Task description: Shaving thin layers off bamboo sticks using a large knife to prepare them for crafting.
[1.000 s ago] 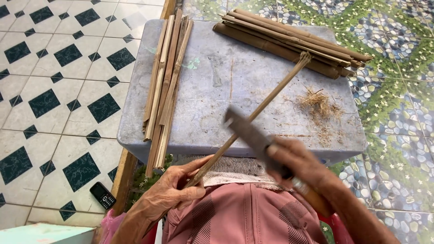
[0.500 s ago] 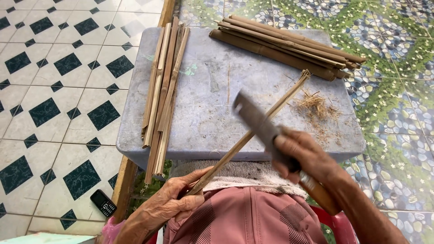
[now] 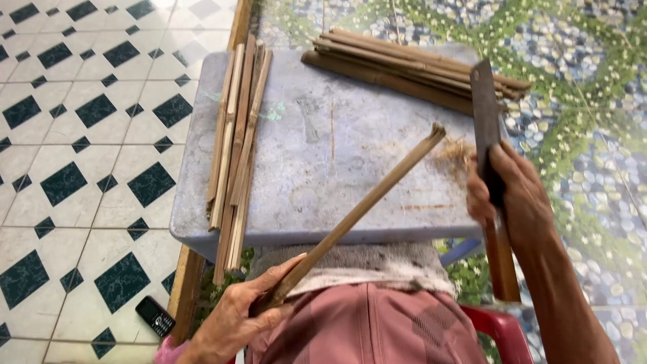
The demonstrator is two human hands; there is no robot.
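Head view, left to right: left hand (image 3: pixel 232 323) is closed round the near end of a bamboo stick (image 3: pixel 364 205), which slants up and right across the grey worktop (image 3: pixel 317 135). Right hand (image 3: pixel 509 195) is wrapped tight on a cleaver (image 3: pixel 485 114), blade upright just right of the stick's frayed far tip.

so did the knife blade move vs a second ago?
Yes. The knife blade has swung up off the bamboo stick; its tip now reaches the bundle of sticks at the stool's far edge.
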